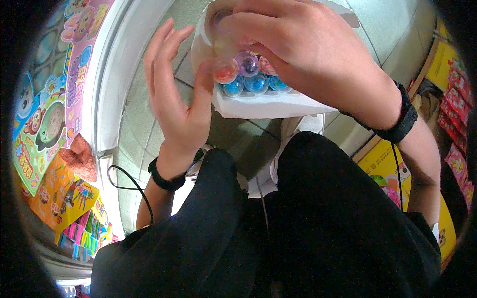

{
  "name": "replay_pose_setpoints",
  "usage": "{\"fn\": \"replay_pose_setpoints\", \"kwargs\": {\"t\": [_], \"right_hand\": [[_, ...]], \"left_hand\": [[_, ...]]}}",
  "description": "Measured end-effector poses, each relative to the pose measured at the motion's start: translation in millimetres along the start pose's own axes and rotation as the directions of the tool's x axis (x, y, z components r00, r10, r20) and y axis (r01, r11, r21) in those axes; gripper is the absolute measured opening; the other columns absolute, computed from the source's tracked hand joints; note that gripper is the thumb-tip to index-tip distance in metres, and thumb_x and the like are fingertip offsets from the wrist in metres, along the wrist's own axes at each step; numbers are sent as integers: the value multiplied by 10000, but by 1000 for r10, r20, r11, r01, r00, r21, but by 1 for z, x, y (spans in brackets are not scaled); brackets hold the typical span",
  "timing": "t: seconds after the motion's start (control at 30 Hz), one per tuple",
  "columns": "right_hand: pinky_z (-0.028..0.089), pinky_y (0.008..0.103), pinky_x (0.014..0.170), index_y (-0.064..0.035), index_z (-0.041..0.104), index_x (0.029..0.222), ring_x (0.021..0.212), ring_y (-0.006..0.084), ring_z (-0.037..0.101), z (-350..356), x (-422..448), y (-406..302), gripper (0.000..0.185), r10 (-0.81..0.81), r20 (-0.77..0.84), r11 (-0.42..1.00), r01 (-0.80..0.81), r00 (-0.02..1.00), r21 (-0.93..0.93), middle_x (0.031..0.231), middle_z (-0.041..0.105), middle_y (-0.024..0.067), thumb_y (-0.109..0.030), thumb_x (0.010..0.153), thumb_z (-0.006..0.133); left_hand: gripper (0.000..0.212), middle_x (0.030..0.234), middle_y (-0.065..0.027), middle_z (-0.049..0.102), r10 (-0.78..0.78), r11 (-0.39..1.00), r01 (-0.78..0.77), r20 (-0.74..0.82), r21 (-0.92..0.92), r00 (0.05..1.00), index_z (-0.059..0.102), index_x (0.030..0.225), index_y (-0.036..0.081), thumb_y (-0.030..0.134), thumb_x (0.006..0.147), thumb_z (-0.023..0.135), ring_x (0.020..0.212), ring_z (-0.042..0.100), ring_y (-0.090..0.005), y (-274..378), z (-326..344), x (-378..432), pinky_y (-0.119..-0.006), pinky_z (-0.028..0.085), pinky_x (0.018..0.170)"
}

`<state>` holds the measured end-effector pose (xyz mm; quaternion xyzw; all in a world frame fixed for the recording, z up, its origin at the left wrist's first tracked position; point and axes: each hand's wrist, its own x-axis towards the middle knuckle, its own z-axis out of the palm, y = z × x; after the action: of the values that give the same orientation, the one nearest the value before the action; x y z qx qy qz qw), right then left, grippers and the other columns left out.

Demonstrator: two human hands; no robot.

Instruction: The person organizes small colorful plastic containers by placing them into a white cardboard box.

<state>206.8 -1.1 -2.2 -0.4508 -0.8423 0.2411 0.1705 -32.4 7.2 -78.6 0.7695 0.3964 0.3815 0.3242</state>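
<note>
A white box (268, 106) in front of me holds several clear plastic balls with coloured contents. Blue balls (256, 82) line its near side, with a purple ball (247, 64) and a red ball (225, 71) above them. My right hand (294, 41) reaches over the box from the right, its fingers bent down among the balls; its fingertips are partly hidden, so any hold is unclear. My left hand (179, 85) is at the box's left side, its fingers spread and pointing up, its thumb by the box's edge and the red ball. Black bands circle both wrists.
Colourful toy packages (80, 67) stand along a white curved edge (108, 74) on the left, near a reddish-brown fuzzy thing (79, 158). Yellow cartons (384, 167) and red packets (456, 108) are at the right. Tiled floor (139, 123) lies under the box, and my knees are close below.
</note>
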Motion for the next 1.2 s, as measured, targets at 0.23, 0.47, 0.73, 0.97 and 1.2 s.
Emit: {"fn": "replay_pose_setpoints", "kwargs": {"t": [0.23,0.47,0.73,0.97,1.2], "right_hand": [[600,432,758,52,594,1106,896,394,700,1,-3,1,283,-45,-153,999,49,987,18,1074,645,218,-79,859,638],[589,461,762,52,599,1055,895,406,694,3,2,1,235,62,-40,997,-64,997,-49,1032,658,228,-88,869,635],[584,465,753,48,611,997,863,404,696,-1,8,-1,192,147,27,989,-147,989,-3,973,671,219,-102,878,634],[585,458,748,60,610,1003,856,396,696,4,8,5,203,87,-4,996,-87,996,7,962,670,226,-106,888,626],[588,448,771,68,611,1009,871,394,697,1,7,4,210,110,18,994,-110,994,-9,988,666,231,-109,897,621]], "left_hand": [[462,1496,-250,520,4,1000,-4,9,10,1000,603,1379,8,193,963,681,1391,509,-380,0,0,-1,-454,389,1148],[483,1507,-251,507,-5,1000,5,21,-30,1000,595,1389,4,190,950,672,1396,499,-378,-1,1,-1,-456,390,1148],[481,1505,-248,506,-3,1000,4,15,-31,1000,594,1391,6,179,949,671,1391,506,-374,-1,1,-3,-452,409,1140],[477,1511,-248,500,-6,999,7,15,-40,1000,594,1394,7,144,945,677,1379,516,-367,1,2,-1,-437,435,1121],[482,1517,-247,496,3,999,-2,19,-52,1000,592,1397,9,163,949,675,1370,520,-370,-1,2,-1,-438,438,1115]]}}
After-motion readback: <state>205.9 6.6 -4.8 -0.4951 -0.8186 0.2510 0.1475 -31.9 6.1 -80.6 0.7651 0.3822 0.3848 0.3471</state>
